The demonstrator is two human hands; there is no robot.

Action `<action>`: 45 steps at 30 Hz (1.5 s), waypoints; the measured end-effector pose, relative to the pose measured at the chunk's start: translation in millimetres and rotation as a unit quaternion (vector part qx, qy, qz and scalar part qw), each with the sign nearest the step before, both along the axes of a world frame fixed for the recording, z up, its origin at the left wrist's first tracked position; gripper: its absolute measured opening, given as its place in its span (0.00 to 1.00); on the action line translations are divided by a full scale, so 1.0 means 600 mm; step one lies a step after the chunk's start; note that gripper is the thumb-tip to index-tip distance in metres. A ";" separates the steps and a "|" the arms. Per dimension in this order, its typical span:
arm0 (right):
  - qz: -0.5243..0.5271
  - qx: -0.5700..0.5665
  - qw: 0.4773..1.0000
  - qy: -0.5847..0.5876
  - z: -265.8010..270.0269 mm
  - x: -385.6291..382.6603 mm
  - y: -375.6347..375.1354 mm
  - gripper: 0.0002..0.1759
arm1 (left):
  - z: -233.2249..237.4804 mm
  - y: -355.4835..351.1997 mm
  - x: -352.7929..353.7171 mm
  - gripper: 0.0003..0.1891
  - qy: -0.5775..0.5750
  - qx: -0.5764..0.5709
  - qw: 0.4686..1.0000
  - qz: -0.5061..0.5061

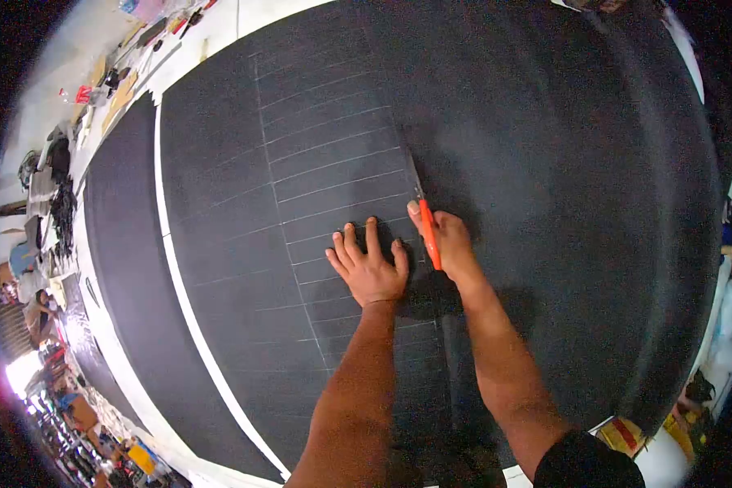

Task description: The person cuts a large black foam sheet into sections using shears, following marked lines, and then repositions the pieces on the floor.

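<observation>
A large sheet of black material (pixel 545 203), perhaps fabric, lies flat under both hands. Thin pale ruled lines cross it in a ladder-like pattern. My left hand (pixel 372 270) rests palm down on the lined part, fingers spread, holding nothing. Just to its right, my right hand (pixel 450 242) is closed around the orange handle of a pair of scissors (pixel 429 232). The narrow blades point away from me along the right end of the ruled lines. How far the blades are apart cannot be made out.
A separate black strip (pixel 130 268) lies to the left, past a white gap in the table (pixel 164 203). Tools and scraps line the far left edge, with a red item (pixel 81 95) among them. A yellow and red package (pixel 622 435) sits at lower right.
</observation>
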State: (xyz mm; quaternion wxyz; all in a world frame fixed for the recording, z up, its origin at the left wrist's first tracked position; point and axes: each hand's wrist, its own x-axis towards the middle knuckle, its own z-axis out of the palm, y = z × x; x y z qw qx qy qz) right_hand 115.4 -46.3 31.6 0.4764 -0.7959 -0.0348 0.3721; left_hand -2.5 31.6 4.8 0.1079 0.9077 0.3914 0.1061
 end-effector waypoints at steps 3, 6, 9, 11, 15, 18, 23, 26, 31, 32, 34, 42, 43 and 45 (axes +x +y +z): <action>0.008 -0.013 1.000 -0.005 -0.004 0.003 -0.005 0.35 | -0.008 -0.001 -0.002 0.29 0.003 -0.002 1.000 0.002; -0.001 -0.024 1.000 -0.002 0.024 0.002 0.005 0.36 | -0.012 -0.001 -0.001 0.29 0.007 0.004 1.000 0.002; -0.002 -0.031 0.999 -0.015 0.029 0.002 0.006 0.37 | -0.011 -0.001 0.000 0.29 0.005 0.008 1.000 0.000; 0.017 -0.031 0.999 -0.019 0.027 0.010 0.006 0.38 | -0.010 -0.001 -0.002 0.29 0.007 0.008 1.000 0.001; 0.005 -0.060 0.997 -0.042 0.019 0.024 0.023 0.39 | -0.006 -0.002 0.000 0.29 0.005 0.011 1.000 0.000; -0.007 -0.015 1.000 -0.014 0.019 0.038 0.039 0.40 | -0.008 -0.002 0.001 0.29 0.002 0.013 1.000 -0.002; 0.004 -0.027 0.999 -0.031 0.016 0.078 0.067 0.40 | -0.013 -0.001 0.000 0.29 0.007 0.014 1.000 -0.001; 0.018 -0.043 0.998 -0.046 0.017 0.096 0.084 0.41 | -0.014 -0.002 0.001 0.29 0.013 0.009 1.000 0.002; 0.021 -0.032 0.998 -0.059 0.006 0.130 0.113 0.42 | -0.002 0.002 0.003 0.29 0.020 0.001 1.000 -0.008; 0.024 -0.027 0.997 -0.075 0.004 0.137 0.118 0.42 | -0.001 0.000 0.000 0.29 0.022 0.001 1.000 -0.008; 0.024 -0.022 0.995 -0.089 -0.004 0.160 0.129 0.42 | -0.002 0.000 0.005 0.29 0.020 0.004 1.000 -0.007; 0.029 -0.061 0.994 -0.090 -0.011 0.230 0.193 0.46 | -0.004 0.002 0.004 0.29 0.032 -0.008 0.999 -0.002; 0.037 -0.060 0.994 -0.086 -0.011 0.242 0.199 0.47 | -0.005 0.002 0.005 0.29 0.032 -0.009 0.999 -0.001; 0.053 -0.055 0.994 -0.073 -0.005 0.260 0.215 0.49 | -0.006 0.000 0.007 0.29 0.022 -0.001 1.000 -0.003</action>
